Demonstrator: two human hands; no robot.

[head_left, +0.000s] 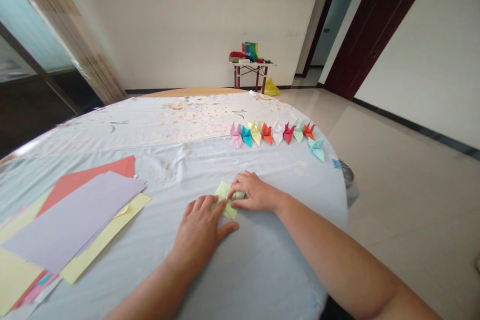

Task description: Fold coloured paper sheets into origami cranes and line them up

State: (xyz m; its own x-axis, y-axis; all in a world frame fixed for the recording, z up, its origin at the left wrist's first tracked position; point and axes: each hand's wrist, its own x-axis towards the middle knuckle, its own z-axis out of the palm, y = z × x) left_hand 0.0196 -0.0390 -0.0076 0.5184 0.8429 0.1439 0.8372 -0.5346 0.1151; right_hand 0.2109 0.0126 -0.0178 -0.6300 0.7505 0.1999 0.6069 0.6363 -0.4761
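Observation:
A small folded piece of pale green paper (230,212) lies on the tablecloth in front of me, partly covered by my fingers. My left hand (200,222) rests on its left side, fingers stretched out flat and the index fingertip pressing near its middle. The left thumb lies apart on the cloth. My right hand (252,192) curls over the right side of the paper, thumb and fingers pinching at a fold. The fingertips hide part of the folds. Beyond the hands, several folded paper cranes stand in a row, among them a light blue crane (317,150) at the right end.
At the left lies a loose stack of coloured sheets, with a lilac sheet (80,220) on top and an orange-red sheet (112,169) beneath. The round table's tablecloth (168,155) has a curved edge at right. Farther back stands a small side table (251,65) bearing several items.

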